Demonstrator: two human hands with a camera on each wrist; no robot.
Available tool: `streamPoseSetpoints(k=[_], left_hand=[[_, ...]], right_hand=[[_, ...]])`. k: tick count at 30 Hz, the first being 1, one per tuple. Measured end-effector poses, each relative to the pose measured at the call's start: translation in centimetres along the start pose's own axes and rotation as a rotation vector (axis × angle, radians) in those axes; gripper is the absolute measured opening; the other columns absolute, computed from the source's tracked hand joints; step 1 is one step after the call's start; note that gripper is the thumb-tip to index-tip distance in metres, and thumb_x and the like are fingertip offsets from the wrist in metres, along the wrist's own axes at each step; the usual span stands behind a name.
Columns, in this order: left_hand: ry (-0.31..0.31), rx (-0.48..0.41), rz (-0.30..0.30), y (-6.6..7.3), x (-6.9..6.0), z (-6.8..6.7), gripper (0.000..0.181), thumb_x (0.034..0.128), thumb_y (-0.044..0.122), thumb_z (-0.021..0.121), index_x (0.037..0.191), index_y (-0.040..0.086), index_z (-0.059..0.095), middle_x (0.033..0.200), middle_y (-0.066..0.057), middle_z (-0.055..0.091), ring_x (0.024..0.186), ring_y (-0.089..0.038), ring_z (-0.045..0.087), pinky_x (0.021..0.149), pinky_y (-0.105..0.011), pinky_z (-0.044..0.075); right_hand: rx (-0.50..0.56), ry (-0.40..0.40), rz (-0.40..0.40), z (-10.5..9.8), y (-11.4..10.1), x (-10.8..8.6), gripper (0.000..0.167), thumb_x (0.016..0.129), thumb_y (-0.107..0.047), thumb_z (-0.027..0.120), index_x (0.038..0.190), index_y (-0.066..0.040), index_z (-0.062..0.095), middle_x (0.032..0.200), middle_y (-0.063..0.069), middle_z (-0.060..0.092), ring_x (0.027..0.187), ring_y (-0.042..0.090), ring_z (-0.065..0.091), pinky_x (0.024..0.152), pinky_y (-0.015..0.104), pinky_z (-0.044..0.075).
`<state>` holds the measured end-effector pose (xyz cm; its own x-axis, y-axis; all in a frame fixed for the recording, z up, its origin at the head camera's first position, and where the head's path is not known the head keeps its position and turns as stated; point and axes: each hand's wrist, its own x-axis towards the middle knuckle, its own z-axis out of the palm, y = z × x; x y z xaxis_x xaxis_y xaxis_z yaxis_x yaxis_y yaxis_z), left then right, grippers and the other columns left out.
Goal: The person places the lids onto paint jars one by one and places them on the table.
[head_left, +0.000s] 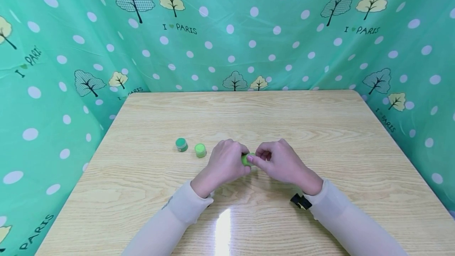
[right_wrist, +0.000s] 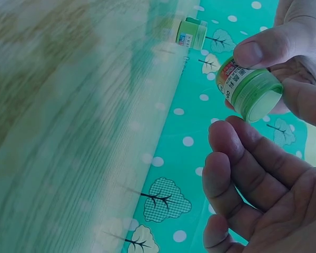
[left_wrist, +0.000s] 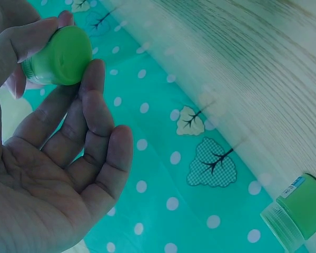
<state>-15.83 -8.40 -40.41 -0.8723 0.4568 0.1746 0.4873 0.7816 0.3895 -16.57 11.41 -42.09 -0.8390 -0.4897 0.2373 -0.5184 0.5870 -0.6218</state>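
Observation:
My left hand [head_left: 229, 161] grips a small light-green paint jar [left_wrist: 68, 55] between thumb and fingers, above the middle of the table. Its smooth green end shows in the left wrist view. The right wrist view shows the printed label and the clear ribbed screw cap [right_wrist: 260, 100], which points towards my right hand [head_left: 282, 163]. That hand pinches the cap end with thumb and fingertips, its other fingers loosely curled. In the head view the hands cover much of the jar.
Two more paint jars stand left of my hands on the wooden table [head_left: 284, 117]: a dark-green one [head_left: 181, 144] and a light-green one [head_left: 200, 150]. A green dotted cloth [head_left: 249, 56] hangs behind the table and along its sides.

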Motion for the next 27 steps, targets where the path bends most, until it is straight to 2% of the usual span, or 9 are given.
streamPoseSetpoints(k=[4,8,13,19,27], left_hand=[[0.003,-0.008,0.003,-0.04,0.03,-0.01,0.019,0.0707,0.016,0.085,0.066,0.022,0.068,0.053,0.013,0.051,0.053,-0.009,0.043,0.062,-0.029,0.04],[0.004,-0.017,0.006,-0.03,0.06,-0.02,0.019,0.0715,0.016,0.085,0.066,0.022,0.068,0.052,0.013,0.051,0.052,-0.008,0.043,0.061,-0.029,0.04],[0.014,-0.02,0.018,-0.07,0.05,0.04,0.019,0.0727,0.02,0.088,0.067,0.021,0.07,0.053,0.014,0.051,0.052,-0.008,0.044,0.058,-0.027,0.039],[0.017,-0.031,0.021,-0.06,0.03,0.04,0.02,0.0717,0.019,0.089,0.067,0.021,0.07,0.053,0.014,0.05,0.05,-0.006,0.041,0.055,-0.026,0.038],[0.012,-0.034,0.012,-0.09,0.02,0.07,0.017,0.0721,0.019,0.089,0.069,0.02,0.073,0.053,0.014,0.051,0.052,-0.007,0.043,0.056,-0.027,0.039]], right_hand=[[-0.024,0.031,0.003,-0.04,-0.05,0.0,0.025,0.091,-0.041,0.077,0.086,-0.017,0.075,0.072,-0.013,0.063,0.065,0.01,0.056,0.068,0.031,0.047],[-0.025,0.05,-0.024,-0.1,0.01,-0.06,0.028,0.086,-0.036,0.083,0.1,-0.013,0.076,0.087,-0.011,0.069,0.079,0.015,0.06,0.08,0.038,0.039],[-0.004,0.03,-0.097,-0.15,0.13,-0.03,0.032,0.08,-0.026,0.088,0.105,-0.013,0.074,0.098,-0.01,0.072,0.084,0.022,0.063,0.082,0.039,0.038],[0.0,0.003,-0.13,-0.03,0.25,0.02,0.029,0.078,-0.018,0.088,0.103,-0.015,0.073,0.095,-0.013,0.071,0.084,0.022,0.064,0.082,0.038,0.038],[-0.022,0.016,-0.14,0.1,0.34,0.0,0.025,0.079,-0.018,0.088,0.1,-0.015,0.074,0.089,-0.013,0.07,0.08,0.019,0.064,0.081,0.037,0.039]])
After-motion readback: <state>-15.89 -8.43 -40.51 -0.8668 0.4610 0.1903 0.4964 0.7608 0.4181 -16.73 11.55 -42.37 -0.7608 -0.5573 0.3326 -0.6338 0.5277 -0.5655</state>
